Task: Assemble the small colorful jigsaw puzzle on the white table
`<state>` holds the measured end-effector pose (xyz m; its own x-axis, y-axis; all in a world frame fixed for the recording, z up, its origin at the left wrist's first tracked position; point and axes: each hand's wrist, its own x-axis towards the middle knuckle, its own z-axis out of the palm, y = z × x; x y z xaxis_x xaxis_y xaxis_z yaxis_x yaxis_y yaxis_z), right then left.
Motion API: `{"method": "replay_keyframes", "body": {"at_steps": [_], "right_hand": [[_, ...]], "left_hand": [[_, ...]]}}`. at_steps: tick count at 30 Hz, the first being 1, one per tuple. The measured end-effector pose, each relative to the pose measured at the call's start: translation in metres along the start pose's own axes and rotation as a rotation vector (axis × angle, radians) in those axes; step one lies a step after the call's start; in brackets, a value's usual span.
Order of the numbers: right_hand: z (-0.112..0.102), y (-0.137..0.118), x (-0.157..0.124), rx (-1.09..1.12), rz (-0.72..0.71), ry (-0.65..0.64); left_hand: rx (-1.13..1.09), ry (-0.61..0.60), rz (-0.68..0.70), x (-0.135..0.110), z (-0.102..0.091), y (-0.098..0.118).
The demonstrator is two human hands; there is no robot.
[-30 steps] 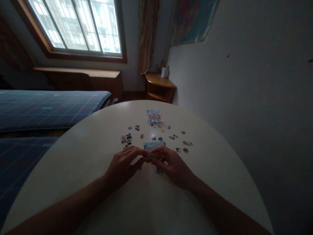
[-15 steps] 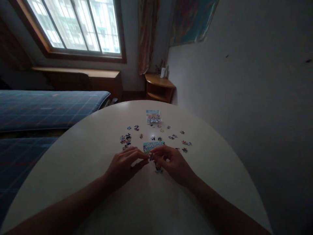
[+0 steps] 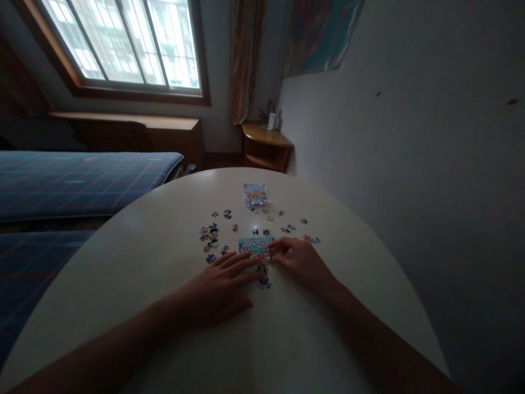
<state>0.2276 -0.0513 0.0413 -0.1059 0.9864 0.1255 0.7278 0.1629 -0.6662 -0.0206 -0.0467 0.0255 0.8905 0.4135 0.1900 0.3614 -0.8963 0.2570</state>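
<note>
On the white round table [image 3: 172, 241] lies a partly joined jigsaw puzzle [image 3: 251, 244], its teal top edge reading "Bluey" and a narrow strip of joined pieces running down toward me. My left hand [image 3: 225, 279] is flat, fingers spread, with its fingertips on the left side of the puzzle and strip. At the puzzle's right edge, my right hand [image 3: 296, 261] pinches a small dark puzzle piece [image 3: 271, 256] between thumb and fingers. Whether that piece touches the joined part I cannot tell. My fingers hide some of the puzzle's lower portion.
Loose puzzle pieces [image 3: 210, 232] cluster to the left, and more pieces [image 3: 288, 227] are scattered behind and right. A printed picture sheet [image 3: 256, 195] lies at the far side. Beyond the table are a plaid mattress [image 3: 90, 180], a corner shelf [image 3: 266, 137] and a wall on the right.
My left hand has gone from fingers near the piece to lying flat and spread on the puzzle. My right hand has moved right with a piece, uncovering the strip and the puzzle's top.
</note>
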Motion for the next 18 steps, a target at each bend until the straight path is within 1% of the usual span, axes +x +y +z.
{"method": "replay_keyframes", "body": {"at_steps": [3,7,12,18], "right_hand": [[0.0034,0.0051,0.0015,-0.036,-0.027,-0.004],[0.0066,0.0098,0.0034,-0.027,-0.061,-0.029],[0.0056,0.0089,0.0041,-0.003,-0.059,-0.027],[0.0072,0.0091,0.0033,0.047,-0.046,-0.027]], "left_hand": [[0.000,-0.009,-0.008,0.0000,0.0011,-0.0007],[-0.017,0.008,-0.006,-0.0005,0.0025,-0.0018],[-0.011,-0.009,-0.013,-0.0012,0.0021,-0.0015],[-0.019,0.011,0.001,0.0003,0.0009,-0.0001]]}}
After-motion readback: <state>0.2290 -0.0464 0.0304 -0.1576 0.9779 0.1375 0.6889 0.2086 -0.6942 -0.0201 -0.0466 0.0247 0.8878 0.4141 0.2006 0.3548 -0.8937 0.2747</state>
